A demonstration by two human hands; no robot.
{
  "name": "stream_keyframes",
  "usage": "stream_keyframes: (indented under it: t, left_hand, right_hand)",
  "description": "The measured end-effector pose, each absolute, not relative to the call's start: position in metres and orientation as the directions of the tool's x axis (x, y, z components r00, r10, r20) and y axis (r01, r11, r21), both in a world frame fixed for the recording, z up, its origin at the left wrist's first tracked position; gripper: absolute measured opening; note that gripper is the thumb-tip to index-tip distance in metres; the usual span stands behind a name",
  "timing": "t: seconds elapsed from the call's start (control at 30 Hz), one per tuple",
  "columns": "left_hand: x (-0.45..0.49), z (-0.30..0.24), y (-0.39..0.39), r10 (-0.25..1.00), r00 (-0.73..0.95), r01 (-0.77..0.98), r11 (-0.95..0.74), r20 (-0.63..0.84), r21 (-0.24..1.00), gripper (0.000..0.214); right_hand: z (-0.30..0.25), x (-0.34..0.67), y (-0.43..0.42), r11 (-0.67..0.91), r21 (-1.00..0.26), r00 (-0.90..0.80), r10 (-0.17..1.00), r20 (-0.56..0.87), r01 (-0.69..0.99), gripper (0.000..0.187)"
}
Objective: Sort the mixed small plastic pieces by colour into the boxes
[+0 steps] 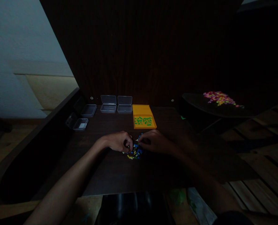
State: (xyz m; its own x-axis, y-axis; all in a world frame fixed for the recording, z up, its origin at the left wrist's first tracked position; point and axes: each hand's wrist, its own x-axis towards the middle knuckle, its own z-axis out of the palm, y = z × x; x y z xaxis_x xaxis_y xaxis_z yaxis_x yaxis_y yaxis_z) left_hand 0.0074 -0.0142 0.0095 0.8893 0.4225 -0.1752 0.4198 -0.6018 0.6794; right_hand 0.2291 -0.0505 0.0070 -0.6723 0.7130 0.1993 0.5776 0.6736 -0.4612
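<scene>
A small pile of tiny building bricks (pixel 136 152) in blue, yellow, white and green lies on the dark wooden table (pixel 115 178). My left hand (pixel 120 141) is at the pile's left edge, thumb and forefinger pinched together; what they hold, if anything, is too small to name. On the other side, my right hand (pixel 154 141) also pinches at the bricks, its fingertips in shadow. Just behind the hands stands an open yellow box (pixel 145 127) with several green bricks (pixel 143 120) spread inside it.
Clear plastic cases with raised lids, one of them (pixel 109 108), stand along the back and left of the table. A heap of pink and yellow beads (pixel 220 97) rests on a dark curved shelf (pixel 195 101) at right. A dark panel (pixel 134 50) rises behind the table.
</scene>
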Motion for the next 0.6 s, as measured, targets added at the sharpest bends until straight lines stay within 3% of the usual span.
stream_keyframes:
  t: [0.37, 0.6]
  left_hand:
    - [0.009, 0.007, -0.016, 0.418, 0.893, 0.411, -0.607, -0.166, 0.68, 0.013]
    - [0.011, 0.007, -0.017, 0.435, 0.874, 0.457, -0.591, -0.214, 0.665, 0.013]
  right_hand:
    - [0.014, 0.249, -0.03, 0.453, -0.529, -0.435, 0.885, 0.167, 0.718, 0.018]
    - [0.012, 0.255, -0.003, 0.378, -0.44, -0.348, 0.925, 0.151, 0.814, 0.02]
